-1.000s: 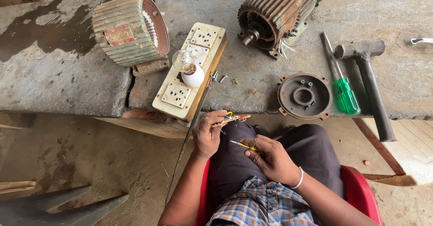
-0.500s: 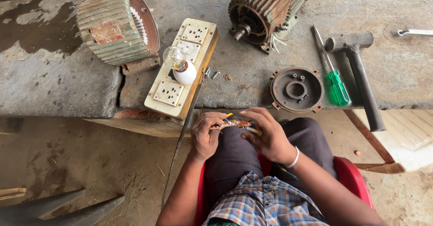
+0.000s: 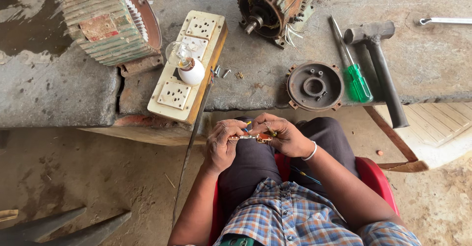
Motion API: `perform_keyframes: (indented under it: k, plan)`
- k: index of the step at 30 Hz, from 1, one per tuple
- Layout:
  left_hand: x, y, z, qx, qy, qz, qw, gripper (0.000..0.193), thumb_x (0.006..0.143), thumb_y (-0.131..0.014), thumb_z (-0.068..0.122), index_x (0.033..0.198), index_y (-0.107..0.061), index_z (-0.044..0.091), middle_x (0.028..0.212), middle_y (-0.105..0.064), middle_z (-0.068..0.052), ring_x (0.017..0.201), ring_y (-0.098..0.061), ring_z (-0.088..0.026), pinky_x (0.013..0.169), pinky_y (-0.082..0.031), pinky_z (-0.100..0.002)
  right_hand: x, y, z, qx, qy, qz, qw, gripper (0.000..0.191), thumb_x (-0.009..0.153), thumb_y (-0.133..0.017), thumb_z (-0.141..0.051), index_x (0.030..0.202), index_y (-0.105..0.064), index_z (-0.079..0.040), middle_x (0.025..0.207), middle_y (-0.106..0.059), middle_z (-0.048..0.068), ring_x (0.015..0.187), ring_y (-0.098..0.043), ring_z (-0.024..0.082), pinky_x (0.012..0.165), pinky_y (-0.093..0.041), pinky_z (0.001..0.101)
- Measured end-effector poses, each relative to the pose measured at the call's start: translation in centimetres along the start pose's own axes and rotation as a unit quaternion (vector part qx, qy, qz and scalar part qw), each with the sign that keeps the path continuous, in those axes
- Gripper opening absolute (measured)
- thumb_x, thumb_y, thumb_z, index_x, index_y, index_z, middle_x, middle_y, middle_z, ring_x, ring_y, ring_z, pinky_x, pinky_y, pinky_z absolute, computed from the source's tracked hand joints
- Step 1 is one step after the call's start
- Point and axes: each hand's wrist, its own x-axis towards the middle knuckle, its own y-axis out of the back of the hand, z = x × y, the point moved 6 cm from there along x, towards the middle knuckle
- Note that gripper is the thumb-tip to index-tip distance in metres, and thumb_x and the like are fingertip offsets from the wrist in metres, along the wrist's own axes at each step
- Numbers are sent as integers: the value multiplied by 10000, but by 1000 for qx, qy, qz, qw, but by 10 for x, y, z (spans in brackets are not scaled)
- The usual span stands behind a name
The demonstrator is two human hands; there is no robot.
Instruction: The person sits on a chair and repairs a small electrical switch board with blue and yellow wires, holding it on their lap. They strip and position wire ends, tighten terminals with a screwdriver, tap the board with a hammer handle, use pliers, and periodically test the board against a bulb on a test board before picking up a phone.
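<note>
My left hand (image 3: pixel 221 145) and my right hand (image 3: pixel 282 135) meet over my lap, both pinched on a small orange and metal part with thin wires (image 3: pixel 255 138). A yellow wire end sticks up between the fingers. A white bangle circles my right wrist. I sit on a red chair (image 3: pixel 376 177) close to the stone bench (image 3: pixel 59 84).
On the bench lie a green finned motor housing (image 3: pixel 110 22), a cream socket board (image 3: pixel 189 71) carrying a lamp bulb (image 3: pixel 184 61), a brown motor (image 3: pixel 275 5), a round end cover (image 3: pixel 314 86), a green-handled screwdriver (image 3: pixel 354 71), a hammer (image 3: pixel 381 69), a spanner (image 3: pixel 445 21) and loose screws (image 3: pixel 221 71).
My hands have come together on the small part; a second ago the right hand held it lower and apart. The view has shifted closer to the bench.
</note>
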Motion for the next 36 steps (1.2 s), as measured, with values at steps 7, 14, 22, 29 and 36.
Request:
perform_keyframes:
  k: [7, 14, 22, 29, 36]
  plan:
    - [0, 0, -1, -4, 7, 2, 1000, 110, 953, -646, -20, 995, -571, 50, 1097, -721, -91, 1053, -708, -302, 918, -565, -408, 1, 0, -1, 0, 7, 8, 1000, 367, 892, -696, 102, 1211, -735, -74, 1200, -654, 82, 1143, -652, 209, 1001, -525, 322]
    - [-5, -4, -6, -14, 35, -5, 999, 87, 968, -632, 14, 1009, -573, 62, 1093, -721, -93, 1040, -705, -300, 898, -568, -396, 1, 0, 2, 3, 2, 8, 1000, 371, 872, -692, 98, 1200, -734, -70, 1205, -654, 81, 1144, -648, 207, 1005, -518, 327]
    - [-9, -8, -14, -28, 51, -6, 998, 88, 1071, -576, 152, 1058, -567, 65, 1099, -715, -95, 1005, -700, -293, 872, -564, -391, 2, 0, 3, 2, -2, 10, 1000, 333, 904, -720, 45, 1217, -735, -68, 1197, -650, 87, 1108, -635, 203, 983, -512, 326]
    - [-12, -12, -21, -29, 66, -4, 997, 76, 1049, -608, 126, 1047, -565, 63, 1089, -718, -93, 997, -706, -283, 844, -576, -378, 0, 2, 12, 7, 4, 12, 1000, 307, 911, -721, 27, 1207, -730, -54, 1213, -658, 97, 1140, -641, 203, 1002, -517, 321]
    - [-39, -21, -48, -109, 198, 17, 974, 273, 988, -748, 144, 1228, -664, 43, 1034, -763, -67, 914, -737, -148, 810, -598, -273, -16, 0, 50, 157, -180, 104, 965, 399, 965, -725, -16, 1361, -680, -38, 1058, -676, 59, 858, -521, 120, 756, -439, 288]
